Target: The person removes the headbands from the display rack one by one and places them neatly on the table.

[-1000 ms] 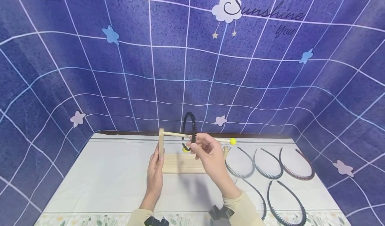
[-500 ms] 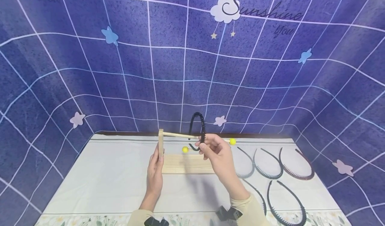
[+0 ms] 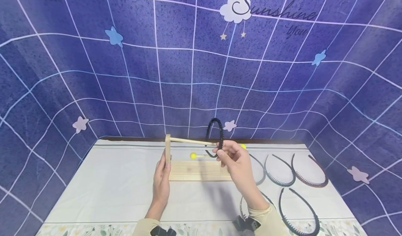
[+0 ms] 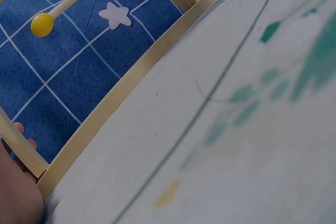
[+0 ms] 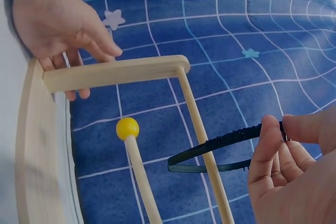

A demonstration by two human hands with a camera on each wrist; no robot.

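My left hand (image 3: 161,185) grips the left upright (image 3: 168,152) of a wooden rack, thumb on one side and fingers on the other. My right hand (image 3: 241,168) pinches a black toothed headband (image 3: 221,134) between thumb and fingers. In the right wrist view the headband (image 5: 231,139) encircles the upper wooden rod (image 5: 195,116), which passes through its loop. A lower rod ends in a yellow ball (image 3: 193,155). Behind my right hand shows part of another yellow ball (image 3: 243,146), at the upper rod's far end. My right hand hides the rack's right side.
The rack's flat base (image 3: 198,173) rests on a white tablecloth (image 3: 106,183). Several headbands lie to the right, among them a black one (image 3: 299,211) in front and a brown one (image 3: 312,180) at the far right. A blue gridded curtain (image 3: 176,72) stands behind the table.
My right hand has moved right along the upper rod, carrying the black headband away from the left upright. My left hand has stayed on the rack.
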